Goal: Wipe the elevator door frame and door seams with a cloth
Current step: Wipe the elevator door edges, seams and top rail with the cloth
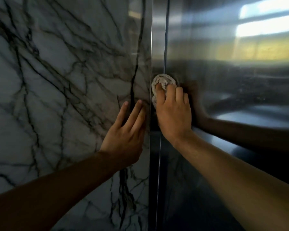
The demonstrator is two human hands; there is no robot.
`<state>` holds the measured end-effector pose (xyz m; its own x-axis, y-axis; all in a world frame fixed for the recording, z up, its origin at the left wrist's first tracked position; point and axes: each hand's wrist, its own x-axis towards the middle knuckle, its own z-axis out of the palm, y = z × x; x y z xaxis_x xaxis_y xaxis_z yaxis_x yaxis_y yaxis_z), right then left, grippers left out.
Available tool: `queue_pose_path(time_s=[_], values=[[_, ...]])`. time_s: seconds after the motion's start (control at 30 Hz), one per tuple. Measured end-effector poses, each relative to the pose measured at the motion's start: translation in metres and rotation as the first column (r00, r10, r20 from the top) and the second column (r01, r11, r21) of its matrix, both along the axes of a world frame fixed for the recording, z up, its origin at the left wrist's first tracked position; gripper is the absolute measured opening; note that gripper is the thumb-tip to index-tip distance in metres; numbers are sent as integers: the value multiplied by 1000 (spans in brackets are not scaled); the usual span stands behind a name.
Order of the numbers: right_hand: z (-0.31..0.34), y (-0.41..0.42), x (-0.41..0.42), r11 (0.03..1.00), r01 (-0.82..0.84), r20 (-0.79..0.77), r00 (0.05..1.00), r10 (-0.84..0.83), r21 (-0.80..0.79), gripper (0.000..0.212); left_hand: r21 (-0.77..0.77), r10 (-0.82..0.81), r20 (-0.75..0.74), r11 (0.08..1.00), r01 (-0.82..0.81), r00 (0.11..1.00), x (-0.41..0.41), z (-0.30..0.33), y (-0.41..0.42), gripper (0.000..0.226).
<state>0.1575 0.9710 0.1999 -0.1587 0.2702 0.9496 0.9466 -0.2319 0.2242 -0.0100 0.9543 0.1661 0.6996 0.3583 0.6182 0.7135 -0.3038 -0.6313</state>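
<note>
A narrow brushed-steel door frame [158,39] runs top to bottom through the middle of the head view, with a dark seam [165,47] along its right side. My right hand [173,112] presses a bunched beige cloth [163,80] against the frame and seam at mid height. The cloth sticks out above my fingertips and at their left. My left hand [125,130] lies flat on the marble wall just left of the frame, fingers spread and holding nothing.
A white marble wall [57,80] with dark veins fills the left half. The steel elevator door [232,72] fills the right half and reflects windows and my right forearm.
</note>
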Motion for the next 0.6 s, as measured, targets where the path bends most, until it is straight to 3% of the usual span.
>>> queue_pose_path(time_s=[0.23, 0.6], values=[[-51, -4, 4, 998, -4, 35, 999, 7, -68, 41, -41, 35, -42, 998, -37, 999, 2, -39, 0, 68], [-153, -13, 0, 990, -66, -40, 997, 62, -124, 23, -143, 23, -78, 989, -34, 997, 8, -103, -4, 66]])
